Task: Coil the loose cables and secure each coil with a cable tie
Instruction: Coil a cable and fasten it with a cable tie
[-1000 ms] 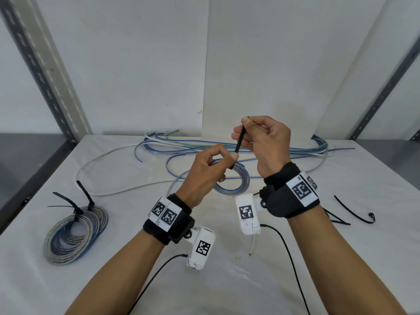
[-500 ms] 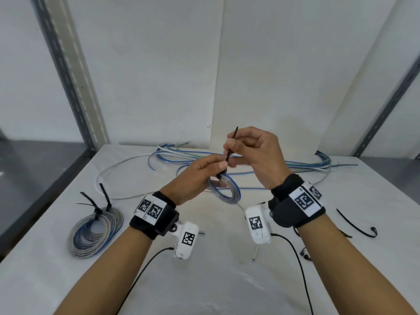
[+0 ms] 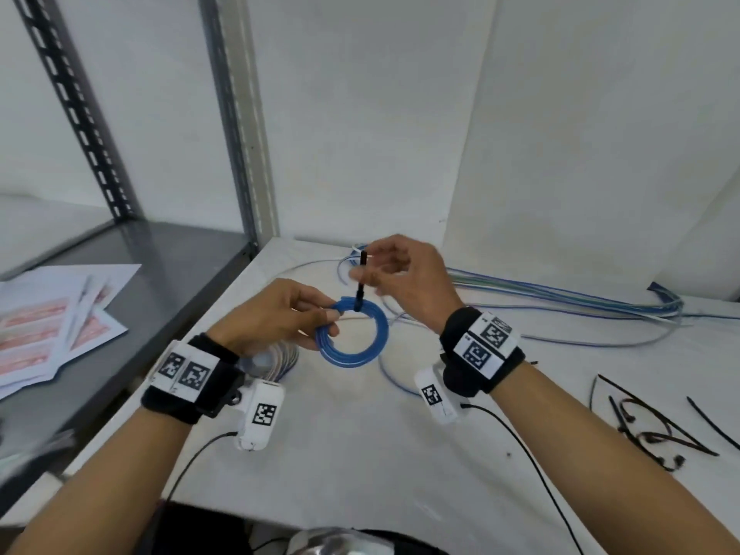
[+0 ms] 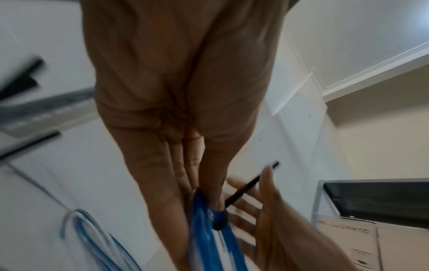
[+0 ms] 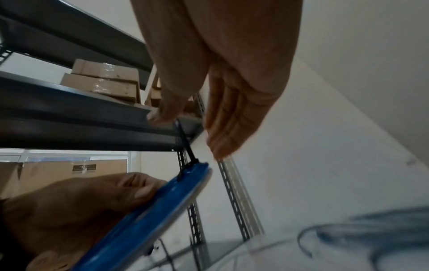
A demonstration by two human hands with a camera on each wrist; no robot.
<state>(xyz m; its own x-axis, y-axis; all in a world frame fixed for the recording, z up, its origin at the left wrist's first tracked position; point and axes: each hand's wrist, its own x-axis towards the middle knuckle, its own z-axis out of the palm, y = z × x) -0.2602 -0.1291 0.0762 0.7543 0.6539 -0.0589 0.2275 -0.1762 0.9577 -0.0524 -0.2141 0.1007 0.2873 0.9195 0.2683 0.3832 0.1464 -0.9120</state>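
A small blue cable coil point(image 3: 353, 360) is held upright above the white table point(image 3: 360, 466). My left hand point(image 3: 328, 317) pinches it at its upper left rim. A black cable tie point(image 3: 361, 282) is cinched round the coil's top, its tail sticking straight up. My right hand point(image 3: 372, 270) hovers at that tail with thumb and straight fingers spread apart; the thumb tip is close to the tail's end. In the right wrist view the tie point(image 5: 185, 144) rises from the coil point(image 5: 144, 220) between thumb and fingers. The left wrist view shows the coil point(image 4: 209, 238) under my fingertips.
A tied grey-blue coil point(image 3: 282, 356) lies behind my left wrist. Long loose blue and white cables point(image 3: 560, 304) run along the back wall. Spare black ties point(image 3: 656, 430) lie at the right. Papers point(image 3: 52, 322) sit on the grey shelf at the left, past a metal upright point(image 3: 240, 134).
My right hand pinched the tie's tail before; now its fingers have spread off it. The coil has turned to face me, and the view has swung to the left.
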